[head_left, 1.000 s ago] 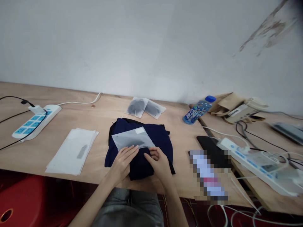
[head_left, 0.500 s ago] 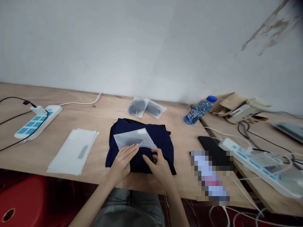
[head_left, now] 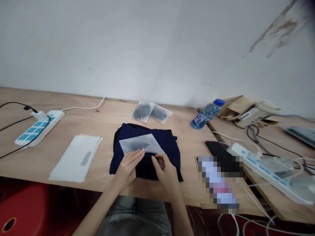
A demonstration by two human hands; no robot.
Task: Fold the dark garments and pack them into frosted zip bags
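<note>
A frosted zip bag (head_left: 140,143) lies slanted on a pile of folded dark navy and black cloth (head_left: 164,139), its zip edge towards me. Something dark shows dimly through the bag. My left hand (head_left: 128,167) rests with outstretched fingers on the bag's near edge. At the near right corner, my right hand (head_left: 167,170) has its thumb and bent fingers closed on the zip edge. The fingertips partly cover that corner.
Two frosted bags with dark contents (head_left: 142,112) lie near the wall. White bags (head_left: 75,159) are stacked at left, beside a power strip (head_left: 40,127). At right are a bottle (head_left: 206,114), a blurred-out phone (head_left: 218,183), a black flat object (head_left: 221,155) and another power strip (head_left: 265,170).
My right thumb has drawn in closer to the fingers at the bag's zip edge. The bag has shifted slightly to the right. My left hand stays almost where it was.
</note>
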